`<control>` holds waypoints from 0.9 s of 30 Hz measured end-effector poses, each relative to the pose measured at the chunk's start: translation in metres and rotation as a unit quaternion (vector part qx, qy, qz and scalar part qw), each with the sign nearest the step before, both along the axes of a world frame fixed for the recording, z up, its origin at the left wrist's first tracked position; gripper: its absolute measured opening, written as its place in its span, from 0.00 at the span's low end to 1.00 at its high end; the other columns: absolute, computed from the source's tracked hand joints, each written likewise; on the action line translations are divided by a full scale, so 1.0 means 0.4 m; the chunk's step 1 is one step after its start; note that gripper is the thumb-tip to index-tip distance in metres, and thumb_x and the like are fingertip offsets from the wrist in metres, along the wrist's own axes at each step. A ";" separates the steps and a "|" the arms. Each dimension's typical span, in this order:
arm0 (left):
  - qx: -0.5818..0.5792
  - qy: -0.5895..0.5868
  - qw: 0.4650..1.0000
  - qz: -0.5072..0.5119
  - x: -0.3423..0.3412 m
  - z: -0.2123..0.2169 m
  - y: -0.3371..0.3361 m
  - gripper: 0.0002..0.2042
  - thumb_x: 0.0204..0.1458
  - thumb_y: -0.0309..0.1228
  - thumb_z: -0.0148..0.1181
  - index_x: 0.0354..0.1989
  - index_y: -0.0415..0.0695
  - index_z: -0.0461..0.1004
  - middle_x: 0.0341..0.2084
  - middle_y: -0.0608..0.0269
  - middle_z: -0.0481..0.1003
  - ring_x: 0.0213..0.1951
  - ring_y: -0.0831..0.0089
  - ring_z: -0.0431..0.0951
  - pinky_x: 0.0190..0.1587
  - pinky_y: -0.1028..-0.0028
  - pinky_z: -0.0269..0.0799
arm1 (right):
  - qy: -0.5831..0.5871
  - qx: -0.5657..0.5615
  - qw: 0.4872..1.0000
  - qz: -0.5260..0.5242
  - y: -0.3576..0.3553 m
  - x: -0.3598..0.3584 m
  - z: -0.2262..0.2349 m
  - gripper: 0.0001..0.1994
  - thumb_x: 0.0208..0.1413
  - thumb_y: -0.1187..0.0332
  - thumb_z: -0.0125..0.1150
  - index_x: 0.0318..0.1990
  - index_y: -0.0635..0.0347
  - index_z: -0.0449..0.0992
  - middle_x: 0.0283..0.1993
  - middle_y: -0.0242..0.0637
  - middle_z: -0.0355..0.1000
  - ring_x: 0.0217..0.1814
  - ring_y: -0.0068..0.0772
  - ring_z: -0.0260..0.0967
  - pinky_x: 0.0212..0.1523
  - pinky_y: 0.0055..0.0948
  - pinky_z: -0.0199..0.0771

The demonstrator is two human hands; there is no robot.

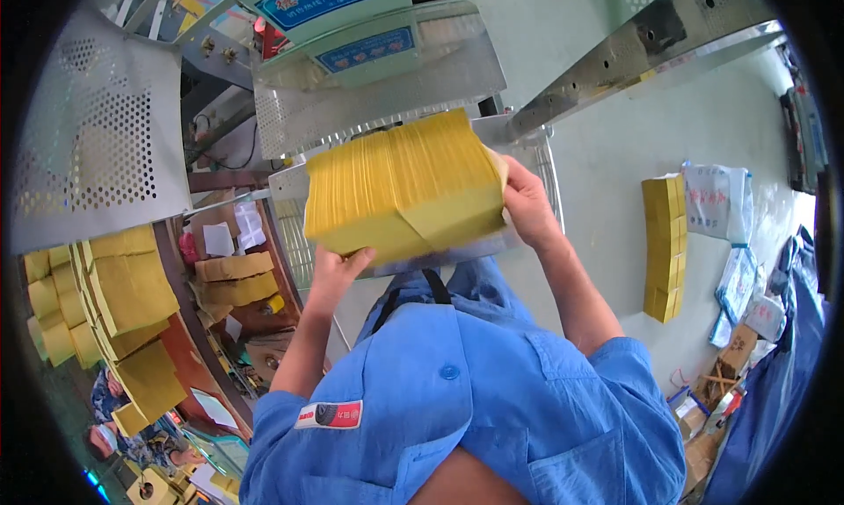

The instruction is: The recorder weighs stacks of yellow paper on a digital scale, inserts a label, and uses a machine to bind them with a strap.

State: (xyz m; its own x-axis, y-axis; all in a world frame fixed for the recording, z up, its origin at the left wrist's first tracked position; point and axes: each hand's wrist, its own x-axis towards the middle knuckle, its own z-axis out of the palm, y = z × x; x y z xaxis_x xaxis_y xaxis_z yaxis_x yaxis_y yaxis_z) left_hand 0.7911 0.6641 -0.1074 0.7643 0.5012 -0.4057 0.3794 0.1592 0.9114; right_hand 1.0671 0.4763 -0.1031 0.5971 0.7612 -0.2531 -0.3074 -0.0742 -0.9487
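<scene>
A thick yellow paper stack [400, 193] is above the middle of the metal tray [288, 188]; whether it touches the tray, I cannot tell. Its long axis goes from left to right, roughly along the tray's near edge, with the right end tilted a little farther from the body. The many leaf edges point upward, and one smooth long side looks toward the person. The left hand [338, 275] grips the near left corner, its thumb against this side. The right hand [529, 204] is closed on the right end. Beyond the tray's far edge is a shiny metal cover [378, 101]. Rightward, a long yellow bundle [664, 250] lies on the floor [602, 215], pointing away from the person.
</scene>
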 end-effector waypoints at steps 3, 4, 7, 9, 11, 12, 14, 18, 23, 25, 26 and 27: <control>0.154 -0.046 0.987 0.005 0.034 -0.042 -0.032 0.19 0.53 0.32 0.66 0.50 0.35 0.73 0.43 0.59 0.77 0.44 0.70 0.77 0.47 0.69 0.72 | 0.045 0.100 0.994 -0.019 0.017 0.018 -0.015 0.12 0.61 0.77 0.54 0.50 0.62 0.75 0.59 0.34 0.69 0.59 0.26 0.67 0.62 0.28 0.64; 0.182 -0.020 0.983 -0.005 0.047 -0.054 -0.041 0.18 0.53 0.32 0.66 0.49 0.36 0.73 0.42 0.59 0.77 0.43 0.70 0.77 0.47 0.69 0.73 | 0.056 0.107 0.992 -0.047 0.020 0.019 -0.024 0.11 0.61 0.77 0.54 0.50 0.63 0.75 0.59 0.35 0.70 0.59 0.27 0.67 0.61 0.27 0.65; 0.197 -0.038 0.979 0.037 0.103 -0.072 -0.070 0.16 0.54 0.31 0.66 0.47 0.37 0.74 0.40 0.59 0.78 0.42 0.71 0.78 0.45 0.70 0.73 | 0.062 0.111 0.987 -0.101 0.017 0.019 -0.055 0.11 0.60 0.78 0.55 0.49 0.64 0.75 0.56 0.36 0.72 0.56 0.26 0.68 0.59 0.26 0.66; 0.181 -0.077 0.977 0.088 0.144 -0.067 -0.086 0.15 0.54 0.31 0.65 0.47 0.37 0.74 0.39 0.59 0.79 0.40 0.71 0.79 0.45 0.71 0.73 | 0.062 0.105 0.984 -0.126 0.009 0.020 -0.073 0.11 0.60 0.78 0.55 0.49 0.64 0.75 0.53 0.36 0.73 0.55 0.25 0.69 0.57 0.25 0.67; 0.243 -0.060 0.966 0.066 0.186 -0.053 -0.088 0.15 0.54 0.30 0.65 0.46 0.36 0.74 0.40 0.56 0.79 0.41 0.69 0.79 0.44 0.71 0.73 | 0.064 0.120 0.971 -0.196 0.003 0.029 -0.089 0.10 0.57 0.79 0.54 0.46 0.64 0.75 0.44 0.33 0.75 0.46 0.22 0.70 0.50 0.22 0.69; 0.243 -0.057 0.966 0.061 0.205 -0.047 -0.099 0.15 0.54 0.30 0.65 0.46 0.36 0.74 0.40 0.56 0.79 0.41 0.69 0.79 0.44 0.71 0.73 | 0.068 0.108 0.972 -0.198 0.001 0.037 -0.099 0.10 0.57 0.79 0.54 0.46 0.64 0.75 0.44 0.33 0.75 0.46 0.22 0.70 0.50 0.22 0.69; 0.250 -0.070 0.961 0.092 0.251 -0.047 -0.129 0.14 0.54 0.32 0.64 0.45 0.36 0.74 0.39 0.54 0.79 0.40 0.65 0.79 0.43 0.69 0.73 | 0.013 0.067 0.954 -0.293 0.005 0.063 -0.117 0.08 0.55 0.79 0.53 0.41 0.63 0.74 0.36 0.29 0.73 0.39 0.19 0.67 0.42 0.20 0.67; 0.277 -0.083 0.951 0.113 0.312 -0.079 -0.167 0.14 0.54 0.33 0.64 0.44 0.37 0.74 0.38 0.53 0.77 0.42 0.59 0.77 0.45 0.65 0.71 | 0.002 0.030 0.930 -0.367 0.006 0.115 -0.122 0.04 0.57 0.75 0.58 0.39 0.62 0.73 0.35 0.28 0.69 0.38 0.19 0.65 0.41 0.20 0.66; 0.301 -0.063 0.948 0.086 0.285 -0.114 -0.128 0.14 0.53 0.33 0.65 0.43 0.38 0.74 0.42 0.55 0.75 0.42 0.56 0.76 0.45 0.63 0.71 | -0.365 -0.093 0.882 -0.284 -0.044 0.048 0.067 0.06 0.55 0.79 0.52 0.39 0.65 0.72 0.38 0.40 0.71 0.41 0.32 0.69 0.45 0.28 0.70; 0.287 -0.076 0.952 0.066 0.273 -0.121 -0.116 0.14 0.52 0.33 0.66 0.43 0.39 0.74 0.43 0.55 0.75 0.43 0.55 0.75 0.45 0.63 0.71 | -0.500 -0.063 0.852 -0.140 -0.044 0.017 0.184 0.12 0.55 0.76 0.54 0.47 0.65 0.73 0.48 0.47 0.71 0.52 0.43 0.69 0.53 0.35 0.69; 0.236 -0.065 0.966 0.084 0.267 -0.120 -0.113 0.14 0.52 0.32 0.67 0.43 0.39 0.75 0.43 0.55 0.74 0.45 0.55 0.74 0.46 0.63 0.70 | -0.536 -0.058 0.841 -0.048 -0.045 -0.006 0.239 0.16 0.56 0.71 0.55 0.52 0.64 0.72 0.55 0.50 0.69 0.59 0.49 0.67 0.59 0.40 0.66; 0.196 -0.071 0.973 0.094 0.265 -0.120 -0.111 0.14 0.51 0.32 0.67 0.44 0.40 0.75 0.44 0.56 0.74 0.46 0.55 0.74 0.47 0.63 0.70 | -0.582 -0.025 0.813 -0.009 -0.035 -0.001 0.287 0.22 0.57 0.64 0.56 0.57 0.64 0.68 0.61 0.49 0.65 0.66 0.49 0.61 0.64 0.44 0.59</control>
State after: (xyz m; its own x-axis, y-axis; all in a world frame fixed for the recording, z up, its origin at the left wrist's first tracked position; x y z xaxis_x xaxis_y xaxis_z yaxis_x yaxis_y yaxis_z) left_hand 0.8971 0.6197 -0.1556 0.6786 0.7327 -0.0517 0.2432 -0.1578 0.9571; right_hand 1.0666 0.4623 0.0117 0.4648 0.7558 0.4612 0.7951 -0.1270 -0.5931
